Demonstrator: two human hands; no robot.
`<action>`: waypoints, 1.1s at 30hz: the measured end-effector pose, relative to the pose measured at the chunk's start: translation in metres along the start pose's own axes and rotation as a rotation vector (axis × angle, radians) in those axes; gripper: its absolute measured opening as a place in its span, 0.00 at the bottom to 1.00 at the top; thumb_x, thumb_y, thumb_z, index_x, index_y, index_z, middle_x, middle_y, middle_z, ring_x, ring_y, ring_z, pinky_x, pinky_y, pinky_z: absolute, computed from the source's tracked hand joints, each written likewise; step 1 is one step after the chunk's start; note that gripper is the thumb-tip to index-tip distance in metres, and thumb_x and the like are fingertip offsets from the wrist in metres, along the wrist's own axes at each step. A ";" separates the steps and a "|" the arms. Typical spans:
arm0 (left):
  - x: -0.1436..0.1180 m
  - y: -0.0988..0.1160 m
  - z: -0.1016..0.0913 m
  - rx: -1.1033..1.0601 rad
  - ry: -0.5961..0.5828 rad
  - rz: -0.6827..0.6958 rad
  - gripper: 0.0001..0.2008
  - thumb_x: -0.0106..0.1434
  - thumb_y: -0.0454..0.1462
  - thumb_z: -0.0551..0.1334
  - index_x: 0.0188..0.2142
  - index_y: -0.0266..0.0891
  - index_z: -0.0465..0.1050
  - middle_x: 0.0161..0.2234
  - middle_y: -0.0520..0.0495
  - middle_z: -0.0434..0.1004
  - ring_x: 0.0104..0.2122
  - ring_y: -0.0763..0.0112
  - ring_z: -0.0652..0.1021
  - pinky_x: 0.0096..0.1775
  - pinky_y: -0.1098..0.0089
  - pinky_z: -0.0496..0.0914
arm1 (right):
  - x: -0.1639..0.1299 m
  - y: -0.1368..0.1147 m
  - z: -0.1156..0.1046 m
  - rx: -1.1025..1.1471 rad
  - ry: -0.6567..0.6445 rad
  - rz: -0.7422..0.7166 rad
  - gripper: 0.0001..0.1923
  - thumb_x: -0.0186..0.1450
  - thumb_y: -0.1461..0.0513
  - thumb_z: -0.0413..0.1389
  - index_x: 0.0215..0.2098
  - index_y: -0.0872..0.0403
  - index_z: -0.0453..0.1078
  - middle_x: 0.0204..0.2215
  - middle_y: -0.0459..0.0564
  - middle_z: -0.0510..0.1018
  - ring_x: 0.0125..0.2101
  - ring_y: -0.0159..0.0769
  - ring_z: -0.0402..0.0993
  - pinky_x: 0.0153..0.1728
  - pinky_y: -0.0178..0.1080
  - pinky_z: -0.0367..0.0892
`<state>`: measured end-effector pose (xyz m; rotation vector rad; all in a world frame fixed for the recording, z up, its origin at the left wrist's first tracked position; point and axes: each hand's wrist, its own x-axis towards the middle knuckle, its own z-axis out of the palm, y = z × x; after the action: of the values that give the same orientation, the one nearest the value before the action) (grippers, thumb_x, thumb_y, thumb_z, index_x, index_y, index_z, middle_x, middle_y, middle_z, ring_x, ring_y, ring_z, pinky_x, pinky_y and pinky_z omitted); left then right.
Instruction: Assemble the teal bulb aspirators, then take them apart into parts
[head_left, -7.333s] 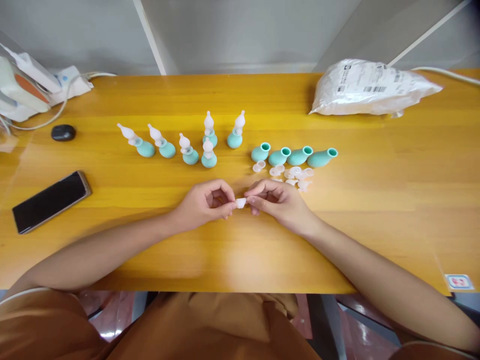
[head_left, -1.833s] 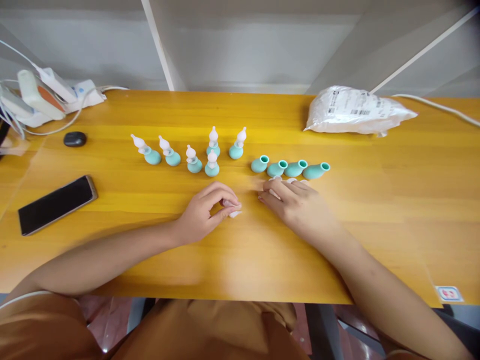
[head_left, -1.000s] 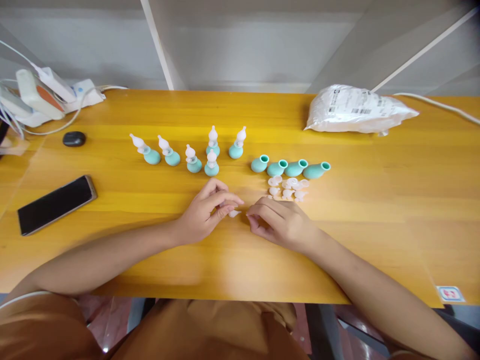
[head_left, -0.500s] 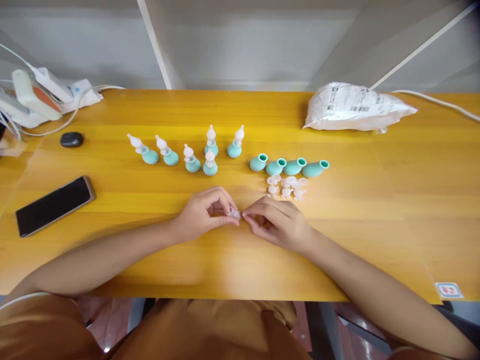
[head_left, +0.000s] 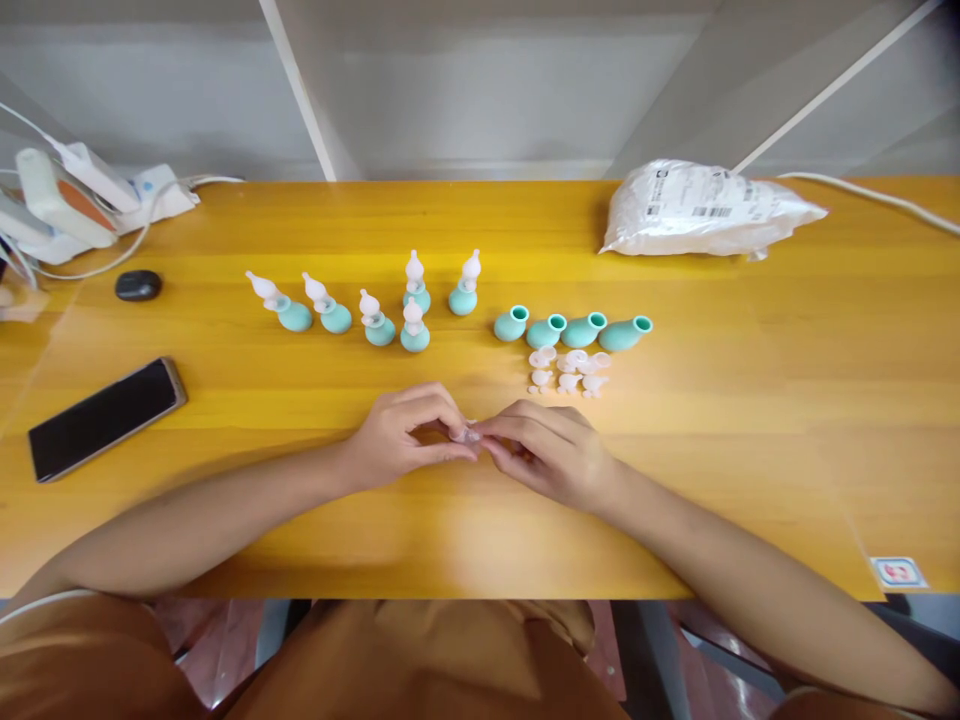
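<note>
No legible txt. White plastic pkg [head_left: 712,232] at far R of desk [head_left: 757,440] has b/w print incl. dark code-like blocks [head_left: 711,212], too small/blurred to read. Sticker [head_left: 898,572] at near R edge: red marks w/in blue border, also unreadable.

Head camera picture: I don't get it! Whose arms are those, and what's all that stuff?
There's no robot, just a person working with bare hands. The camera sits on the person's head, looking forward and down. On the wooden table are six turquoise bottles with pale tops; to their right are four open bottles, with small pale pieces in front. There's also a phone, a small black object and a white plastic package. The left hand holds a small clear piece, and the right hand meets it. I can't tell if that hand holds something too.
</note>
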<state>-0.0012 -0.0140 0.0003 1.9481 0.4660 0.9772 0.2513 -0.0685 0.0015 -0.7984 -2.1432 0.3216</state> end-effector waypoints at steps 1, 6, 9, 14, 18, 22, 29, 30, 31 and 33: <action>0.000 0.000 0.000 0.001 0.001 -0.001 0.09 0.69 0.39 0.78 0.40 0.40 0.82 0.37 0.46 0.86 0.35 0.69 0.86 0.41 0.69 0.81 | 0.000 0.001 0.000 0.003 -0.004 0.002 0.16 0.78 0.68 0.64 0.62 0.51 0.75 0.40 0.51 0.88 0.33 0.34 0.84 0.32 0.36 0.77; 0.001 0.001 -0.001 0.005 -0.007 0.007 0.05 0.69 0.37 0.77 0.42 0.40 0.85 0.38 0.45 0.88 0.37 0.69 0.87 0.43 0.69 0.83 | 0.001 0.002 -0.004 0.021 -0.009 -0.002 0.18 0.78 0.67 0.64 0.64 0.51 0.75 0.42 0.52 0.89 0.36 0.36 0.86 0.35 0.38 0.80; 0.001 0.001 -0.002 0.016 -0.007 0.034 0.04 0.69 0.35 0.78 0.42 0.40 0.87 0.39 0.45 0.89 0.37 0.70 0.88 0.44 0.70 0.84 | 0.003 0.001 -0.006 0.020 0.007 -0.019 0.17 0.78 0.67 0.65 0.63 0.52 0.76 0.43 0.53 0.90 0.36 0.36 0.87 0.36 0.38 0.80; 0.001 0.000 -0.002 0.031 -0.009 0.037 0.04 0.70 0.36 0.77 0.44 0.42 0.89 0.40 0.45 0.88 0.37 0.69 0.89 0.44 0.70 0.86 | 0.004 0.001 -0.007 0.009 0.009 -0.021 0.17 0.78 0.67 0.64 0.64 0.51 0.77 0.41 0.52 0.89 0.35 0.36 0.87 0.34 0.37 0.80; 0.000 -0.001 -0.002 0.038 -0.002 0.044 0.07 0.70 0.35 0.77 0.47 0.43 0.90 0.40 0.45 0.88 0.37 0.69 0.88 0.44 0.70 0.86 | 0.003 0.002 -0.008 -0.014 -0.007 -0.022 0.22 0.78 0.68 0.62 0.68 0.51 0.75 0.40 0.52 0.88 0.36 0.38 0.87 0.34 0.38 0.79; 0.000 0.000 -0.001 0.057 0.009 0.051 0.08 0.70 0.35 0.77 0.48 0.44 0.90 0.40 0.45 0.87 0.37 0.70 0.88 0.43 0.71 0.86 | 0.002 0.002 -0.009 -0.070 -0.006 -0.042 0.24 0.79 0.68 0.62 0.71 0.51 0.72 0.40 0.52 0.87 0.35 0.38 0.86 0.33 0.38 0.78; -0.001 -0.001 0.000 0.065 0.042 0.086 0.08 0.70 0.34 0.77 0.48 0.42 0.90 0.40 0.45 0.86 0.37 0.71 0.87 0.42 0.73 0.85 | 0.003 -0.001 -0.019 -0.329 -0.081 -0.190 0.23 0.78 0.70 0.61 0.70 0.58 0.72 0.38 0.52 0.87 0.30 0.37 0.80 0.28 0.41 0.73; -0.001 -0.001 0.000 0.071 0.041 0.084 0.08 0.70 0.34 0.77 0.48 0.42 0.90 0.40 0.45 0.86 0.37 0.71 0.87 0.42 0.73 0.85 | 0.004 -0.001 -0.020 -0.349 -0.085 -0.206 0.23 0.78 0.70 0.60 0.70 0.57 0.72 0.38 0.52 0.88 0.30 0.37 0.80 0.28 0.41 0.73; -0.002 -0.001 0.001 0.077 0.039 0.081 0.07 0.70 0.34 0.76 0.48 0.43 0.90 0.40 0.45 0.86 0.37 0.71 0.87 0.41 0.72 0.85 | 0.004 -0.002 -0.021 -0.368 -0.088 -0.221 0.23 0.79 0.69 0.60 0.70 0.56 0.72 0.39 0.52 0.88 0.30 0.37 0.80 0.28 0.41 0.73; -0.002 -0.001 0.001 0.082 0.040 0.085 0.07 0.71 0.34 0.76 0.48 0.43 0.90 0.40 0.45 0.86 0.37 0.71 0.87 0.41 0.73 0.85 | 0.004 -0.002 -0.022 -0.398 -0.091 -0.243 0.23 0.79 0.69 0.59 0.70 0.54 0.73 0.40 0.51 0.88 0.30 0.36 0.79 0.27 0.41 0.72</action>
<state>-0.0017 -0.0151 -0.0012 2.0387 0.4551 1.0680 0.2653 -0.0688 0.0186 -0.7373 -2.3972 -0.2057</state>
